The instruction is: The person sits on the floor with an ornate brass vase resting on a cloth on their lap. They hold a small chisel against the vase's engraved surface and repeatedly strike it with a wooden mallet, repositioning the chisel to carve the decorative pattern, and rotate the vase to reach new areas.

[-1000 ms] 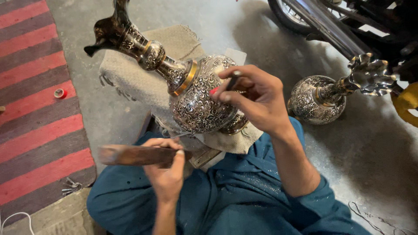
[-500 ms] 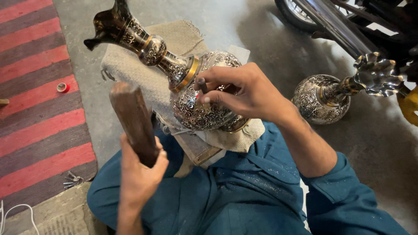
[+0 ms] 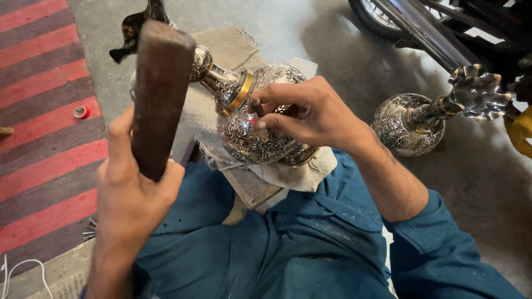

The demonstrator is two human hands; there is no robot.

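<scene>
Engraved metal vase (image 3: 252, 119) lies on its side under the right hand (image 3: 310, 113), bulb end toward the person, neck and flared mouth pointing away up-left. Surface is covered in fine scrollwork, with a brass-coloured ring where the neck meets the bulb. It rests on a burlap cloth (image 3: 221, 55) over a wooden block (image 3: 249, 185), just beyond the person's lap.

Right hand: fingers curled together, pinching a small dark chisel (image 3: 256, 107) between thumb and fingertips. Chisel tip sits on the bulb near the brass ring; heel of the hand lies on the bulb.

Left hand (image 3: 133, 194): closed in a fist around the lower end of a wooden mallet (image 3: 158, 94). Mallet is raised, head up and away from the palm, well apart from the chisel, left of the vase and overlapping its neck in view.

Teal trousers (image 3: 288, 243) and a teal sleeve sit below both hands, dusted with fine specks.

Right of the right hand, well apart: a second engraved vase (image 3: 413, 124) on the concrete floor (image 3: 343, 50), flared mouth pointing right. Beyond it, a motorcycle wheel and exhaust (image 3: 421, 30).

Left of the left hand: red-and-grey striped mat (image 3: 44, 127) with a small red tape roll (image 3: 81, 112) on it. White cable (image 3: 22, 274) at the bottom-left corner.
</scene>
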